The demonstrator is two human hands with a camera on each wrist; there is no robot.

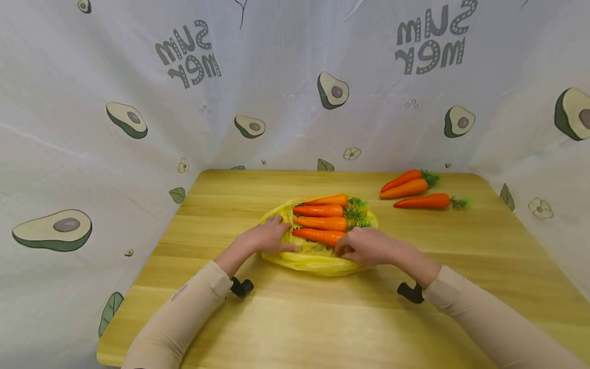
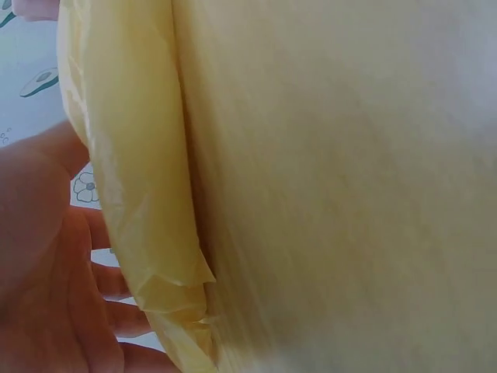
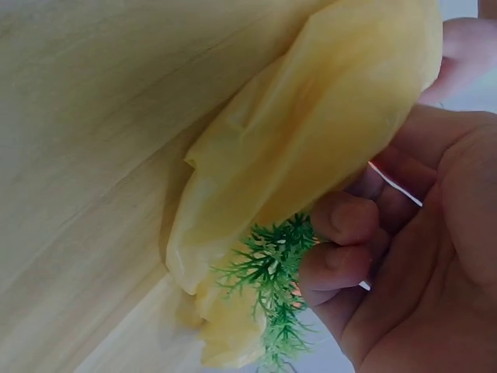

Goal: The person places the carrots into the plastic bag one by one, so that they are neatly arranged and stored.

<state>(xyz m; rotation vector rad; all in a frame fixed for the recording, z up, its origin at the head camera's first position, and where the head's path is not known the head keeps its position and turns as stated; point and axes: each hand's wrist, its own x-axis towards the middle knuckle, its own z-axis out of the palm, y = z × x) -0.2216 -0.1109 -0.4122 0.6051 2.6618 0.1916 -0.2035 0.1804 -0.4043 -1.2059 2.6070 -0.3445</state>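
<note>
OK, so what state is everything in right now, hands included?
Yellow bag: spread open on the table, edges crumpled.
Four carrots: lying side by side in the bag, tips to the left.
Three carrots: lying on the table, outside the bag.
Left hand: fingers spread at the bag's left side.
Right hand: fingers curled by the nearest bagged carrot's top end; grip unclear.
Printed backdrop: hanging behind the table, creased.

We had room over the table [image 1: 313,323] in front of the bag [image 1: 306,264], between the forearms [image 1: 182,310], and at the far left. The loose carrots [image 1: 423,201] left only a narrow gap beside it. The left hand [image 1: 269,236] blocked the bag's left, the right hand [image 1: 369,246] its near right; a curtain [image 1: 281,56] closed the back.
</note>
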